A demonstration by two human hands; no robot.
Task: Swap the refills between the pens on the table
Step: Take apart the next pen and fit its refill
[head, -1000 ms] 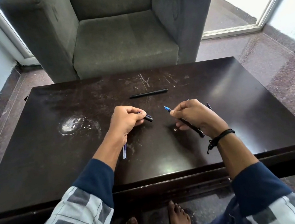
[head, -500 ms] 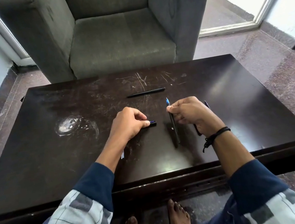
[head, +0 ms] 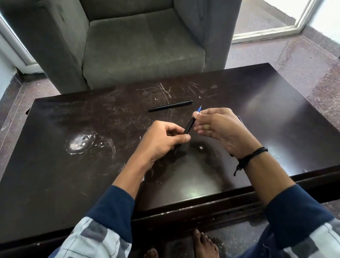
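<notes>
Nearest the camera, two bare feet [head: 205, 252] rest on the floor under the near edge of the dark wooden table [head: 62, 179]. Both forearms reach over that edge in dark blue sleeves [head: 112, 209]. A black cord band [head: 252, 156] sits on the right wrist.

Both hands hold one black pen [head: 189, 126] just above the middle of the tabletop.
- Long axis: diagonal, running from near-left to far-right.
- Direction: the blue writing tip [head: 200, 108] points away from the person, up and to the right. The rear end points back toward the left wrist.
- Left hand [head: 160, 143]: fingers curled round the lower part of the barrel, thumb laid along the top.
- Right hand [head: 224, 131]: thumb and forefinger pinch the upper end just below the blue tip. The remaining fingers are loosely extended toward the left hand.

Beyond the hands, a second black pen [head: 170, 106] lies flat on the table, apart from both hands. Its long axis runs left to right, parallel to the far table edge.

Behind the table stands a grey upholstered armchair [head: 140, 45].
</notes>
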